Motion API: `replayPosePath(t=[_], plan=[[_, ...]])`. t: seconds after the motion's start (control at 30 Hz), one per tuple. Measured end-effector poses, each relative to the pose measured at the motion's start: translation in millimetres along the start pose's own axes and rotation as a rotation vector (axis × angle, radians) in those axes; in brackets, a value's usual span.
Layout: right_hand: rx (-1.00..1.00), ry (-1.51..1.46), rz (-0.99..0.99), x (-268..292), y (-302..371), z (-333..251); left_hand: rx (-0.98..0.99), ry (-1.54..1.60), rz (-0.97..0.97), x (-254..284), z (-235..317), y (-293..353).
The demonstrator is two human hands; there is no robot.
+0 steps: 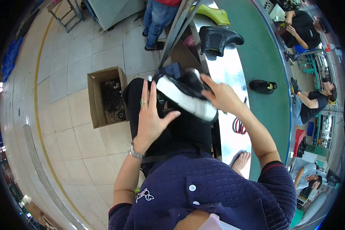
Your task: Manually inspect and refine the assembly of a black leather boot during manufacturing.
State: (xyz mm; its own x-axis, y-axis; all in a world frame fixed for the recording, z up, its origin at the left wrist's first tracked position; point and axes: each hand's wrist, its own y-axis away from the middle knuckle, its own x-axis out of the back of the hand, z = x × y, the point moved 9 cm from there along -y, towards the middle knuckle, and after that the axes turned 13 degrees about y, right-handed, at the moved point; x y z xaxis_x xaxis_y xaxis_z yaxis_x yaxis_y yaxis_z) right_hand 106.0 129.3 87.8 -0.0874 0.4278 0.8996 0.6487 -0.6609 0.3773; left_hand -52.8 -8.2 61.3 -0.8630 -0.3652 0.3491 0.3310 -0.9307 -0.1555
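Over my lap, a black shoe (186, 100) with a thick white sole lies tilted, smeared by motion. My right hand (222, 94) is closed on its black upper, with the fingertips partly hidden and blurred. Beside the other end of the shoe is my left hand (151, 119), its fingers stretched up and thumb spread out. Two of its fingertips come close to the shoe's end; whether they touch it I cannot tell.
On the metal bench (234, 73) at right stand a black shoe form (218, 40) and a yellow-green one (211, 15), with a red-and-black cord loop (239, 126) nearby. A green belt (270, 122) carries another shoe (262, 86). A cardboard box (91, 101) stands left. Several people are around.
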Motion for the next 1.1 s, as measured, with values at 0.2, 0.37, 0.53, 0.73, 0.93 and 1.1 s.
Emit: replayPosePath(t=[0.2,0.37,0.53,0.73,0.93,1.1], plan=[[0.060,-0.381,-0.282,-34.6,46.3,-48.8,0.283,0.011,0.244,31.8,-43.5,60.4],[0.284,-0.211,-0.385,-42.1,41.8,-87.4,0.149,-0.173,0.242,34.5,-32.4,56.1],[0.317,0.000,-0.487,-46.6,46.8,-107.2,0.245,0.143,0.159,21.5,-40.2,68.2],[0.401,0.213,-0.450,-41.9,47.6,-122.9,0.019,-0.067,-0.043,18.8,-21.7,58.4],[0.320,0.183,-0.576,-50.1,44.2,-122.2,-0.010,-0.283,-0.102,5.9,-10.7,61.5],[0.306,0.121,-0.503,-62.8,48.0,-103.9,0.504,0.681,-0.060,-5.7,-53.8,74.7]])
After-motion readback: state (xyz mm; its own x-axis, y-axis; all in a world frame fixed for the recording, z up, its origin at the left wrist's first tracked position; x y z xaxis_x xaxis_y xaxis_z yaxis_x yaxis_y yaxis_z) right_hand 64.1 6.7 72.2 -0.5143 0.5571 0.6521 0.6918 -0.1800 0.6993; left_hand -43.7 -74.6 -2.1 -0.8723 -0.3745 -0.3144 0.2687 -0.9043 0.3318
